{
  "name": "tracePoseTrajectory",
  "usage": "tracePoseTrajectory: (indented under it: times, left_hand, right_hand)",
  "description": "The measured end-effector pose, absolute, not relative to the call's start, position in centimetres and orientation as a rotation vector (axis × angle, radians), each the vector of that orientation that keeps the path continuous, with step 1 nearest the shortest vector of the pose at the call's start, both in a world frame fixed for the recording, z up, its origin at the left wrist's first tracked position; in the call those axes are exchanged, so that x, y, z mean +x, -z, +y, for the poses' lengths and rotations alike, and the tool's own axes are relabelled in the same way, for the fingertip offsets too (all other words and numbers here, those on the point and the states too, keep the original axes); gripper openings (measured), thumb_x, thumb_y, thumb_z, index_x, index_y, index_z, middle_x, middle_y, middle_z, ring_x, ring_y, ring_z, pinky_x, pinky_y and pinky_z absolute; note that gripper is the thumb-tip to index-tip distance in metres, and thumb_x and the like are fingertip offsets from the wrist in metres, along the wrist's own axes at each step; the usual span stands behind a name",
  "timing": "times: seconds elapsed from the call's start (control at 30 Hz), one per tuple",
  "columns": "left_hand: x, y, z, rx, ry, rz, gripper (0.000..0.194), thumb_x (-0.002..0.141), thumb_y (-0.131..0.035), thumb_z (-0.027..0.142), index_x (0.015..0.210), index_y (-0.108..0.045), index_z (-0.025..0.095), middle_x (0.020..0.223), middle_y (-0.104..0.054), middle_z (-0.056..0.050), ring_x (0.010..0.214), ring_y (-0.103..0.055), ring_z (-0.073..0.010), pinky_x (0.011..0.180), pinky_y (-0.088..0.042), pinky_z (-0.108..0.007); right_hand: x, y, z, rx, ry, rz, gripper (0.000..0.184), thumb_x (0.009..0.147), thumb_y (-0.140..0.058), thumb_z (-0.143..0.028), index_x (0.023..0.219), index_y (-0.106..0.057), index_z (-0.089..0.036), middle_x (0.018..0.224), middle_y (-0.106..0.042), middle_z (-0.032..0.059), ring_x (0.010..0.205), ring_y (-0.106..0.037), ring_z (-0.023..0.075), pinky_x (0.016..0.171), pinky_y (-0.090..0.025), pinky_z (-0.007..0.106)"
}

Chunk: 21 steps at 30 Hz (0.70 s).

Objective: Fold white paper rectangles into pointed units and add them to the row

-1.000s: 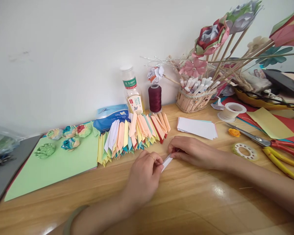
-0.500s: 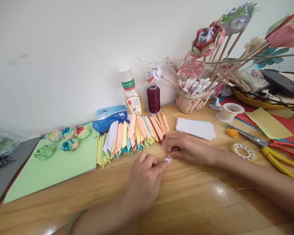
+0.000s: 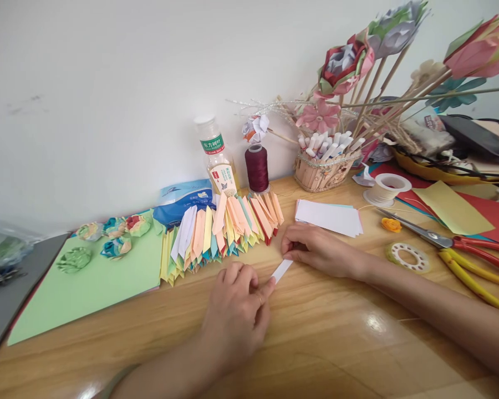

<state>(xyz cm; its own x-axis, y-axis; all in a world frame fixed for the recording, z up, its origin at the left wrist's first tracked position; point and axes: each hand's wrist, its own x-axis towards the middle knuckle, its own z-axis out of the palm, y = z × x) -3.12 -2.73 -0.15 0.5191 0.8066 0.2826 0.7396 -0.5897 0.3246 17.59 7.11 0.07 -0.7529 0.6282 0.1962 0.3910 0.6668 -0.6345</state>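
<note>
On tabletop, white strip slants lengthwise away rightward; right hand pinching, left hand pressing, grip unclear

A pale wall rises behind the wood-grained bench; faint smudges mark the wall's left side. Light glints on the bench's glossy top.

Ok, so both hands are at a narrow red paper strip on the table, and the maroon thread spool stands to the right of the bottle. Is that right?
Not quite: the paper strip is white, not red, as the head view shows. The left hand and right hand are at it, and the maroon thread spool does stand to the right of the bottle.
</note>
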Motion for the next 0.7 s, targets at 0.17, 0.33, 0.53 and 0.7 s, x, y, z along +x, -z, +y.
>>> tracePoseTrajectory:
  times: [0.17,0.33,0.53,0.7]
  left_hand:
    - [-4.0,0.3,-3.3,2.613,-0.665,1.296,0.031,0.083,-0.047,0.01,0.108,-0.064,0.015,0.08,-0.049,-0.008,0.079,-0.041,-0.0213,0.068,-0.04,-0.037]
    - [-5.3,0.6,-4.5,2.584,-0.662,1.35,0.028,0.09,-0.046,0.016,0.11,-0.064,0.021,0.084,-0.05,-0.007,0.08,-0.043,-0.02,0.068,-0.042,-0.035]
    - [-5.1,1.1,-4.1,2.627,-0.809,1.315,0.021,0.091,-0.048,0.021,0.1,-0.068,0.019,0.095,-0.06,-0.008,0.087,-0.052,-0.02,0.073,-0.049,-0.035]
    - [-4.2,2.0,-3.6,2.93,-0.917,1.189,0.024,0.092,-0.04,0.01,0.097,-0.063,0.013,0.09,-0.065,-0.008,0.082,-0.059,-0.018,0.07,-0.052,-0.03]
  right_hand:
    - [18.2,-0.2,7.3,-0.772,-0.786,-2.484,0.016,0.089,-0.045,-0.013,0.077,-0.056,-0.017,0.08,-0.059,0.0028,0.073,-0.053,0.0133,0.066,-0.042,0.026]
    - [18.7,0.4,7.1,-0.763,-0.669,-2.489,0.019,0.091,-0.043,-0.018,0.079,-0.058,-0.017,0.082,-0.06,0.0038,0.078,-0.056,0.0147,0.069,-0.044,0.027]
    - [17.9,0.0,4.5,-0.711,-0.365,-2.513,0.022,0.094,-0.041,-0.026,0.105,-0.057,-0.015,0.098,-0.062,0.0096,0.09,-0.055,0.0186,0.077,-0.044,0.033]
    - [15.5,0.2,2.2,-0.458,0.013,-2.724,0.022,0.093,-0.04,-0.015,0.091,-0.061,-0.012,0.081,-0.062,0.0076,0.075,-0.053,0.0185,0.064,-0.038,0.032]
